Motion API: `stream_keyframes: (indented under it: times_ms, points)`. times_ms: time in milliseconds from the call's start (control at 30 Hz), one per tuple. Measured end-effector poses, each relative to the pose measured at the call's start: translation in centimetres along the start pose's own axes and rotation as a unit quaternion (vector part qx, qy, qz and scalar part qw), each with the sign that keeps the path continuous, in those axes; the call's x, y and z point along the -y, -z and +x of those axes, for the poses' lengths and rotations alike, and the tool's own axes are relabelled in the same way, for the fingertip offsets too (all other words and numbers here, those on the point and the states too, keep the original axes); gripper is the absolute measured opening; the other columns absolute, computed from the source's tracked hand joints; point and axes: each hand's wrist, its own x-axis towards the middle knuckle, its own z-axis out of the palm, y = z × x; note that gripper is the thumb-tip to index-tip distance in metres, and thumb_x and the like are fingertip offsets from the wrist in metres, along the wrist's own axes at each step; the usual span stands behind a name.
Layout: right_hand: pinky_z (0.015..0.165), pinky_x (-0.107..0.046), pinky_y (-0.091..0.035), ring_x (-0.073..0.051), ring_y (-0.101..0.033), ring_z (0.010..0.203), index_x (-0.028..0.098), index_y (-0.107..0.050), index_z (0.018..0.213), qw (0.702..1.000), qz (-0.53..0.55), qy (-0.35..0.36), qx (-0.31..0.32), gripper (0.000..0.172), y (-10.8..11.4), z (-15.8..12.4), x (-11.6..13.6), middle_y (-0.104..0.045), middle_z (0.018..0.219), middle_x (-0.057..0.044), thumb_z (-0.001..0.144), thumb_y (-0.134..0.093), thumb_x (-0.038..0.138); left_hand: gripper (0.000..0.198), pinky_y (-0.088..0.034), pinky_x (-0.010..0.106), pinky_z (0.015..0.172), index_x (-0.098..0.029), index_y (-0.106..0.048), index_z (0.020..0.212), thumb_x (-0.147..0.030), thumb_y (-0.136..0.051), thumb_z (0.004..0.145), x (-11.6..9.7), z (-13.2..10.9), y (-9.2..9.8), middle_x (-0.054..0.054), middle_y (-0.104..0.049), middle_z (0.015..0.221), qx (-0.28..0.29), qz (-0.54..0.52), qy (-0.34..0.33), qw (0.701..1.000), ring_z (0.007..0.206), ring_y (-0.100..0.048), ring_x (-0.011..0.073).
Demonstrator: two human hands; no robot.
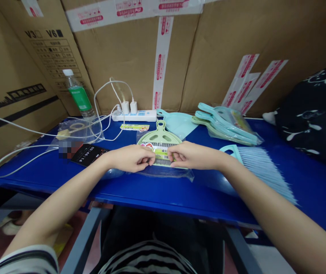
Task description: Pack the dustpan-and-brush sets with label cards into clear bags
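A light green dustpan and brush set [161, 134] lies in a clear plastic bag [174, 173] on the blue table, its handle pointing away from me. A yellow-green label [162, 153] shows across its bristles. My left hand [135, 158] is closed at the left side of the package, fingers curled onto the bag. My right hand [190, 155] is likewise closed on the bag at the right side. The exact fingertip contact is partly hidden. Right of my right hand lies a loose light blue brush [261, 163]. Behind the package is a light blue dustpan [180, 122].
Bagged blue and green dustpan sets [227, 123] are piled at the back right. A power strip [140, 116] with white cables, a loose label [134, 127], a bottle [80, 97] and a phone [87, 154] stand or lie leftward. Cardboard [128, 57] walls the back.
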Motion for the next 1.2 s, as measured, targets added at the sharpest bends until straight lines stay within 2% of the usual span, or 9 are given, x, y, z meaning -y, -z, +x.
stream_keyframes:
  times_ms: [1200]
  points:
    - [0.056, -0.024, -0.034, -0.011, -0.047, 0.052, 0.02, -0.049, 0.073, 1.0, 0.002, -0.009, 0.006, 0.012, 0.07, 0.09, 0.1, -0.049, 0.055, 0.006, 0.077, -0.06, 0.018, 0.015, -0.032, 0.022, 0.058, -0.019, -0.053, 0.078, -0.006, -0.046, 0.073, -0.11, 0.03, -0.04, -0.005, -0.047, 0.064, -0.004, -0.001, 0.005, 1.0, 0.055, -0.041, 0.0092]
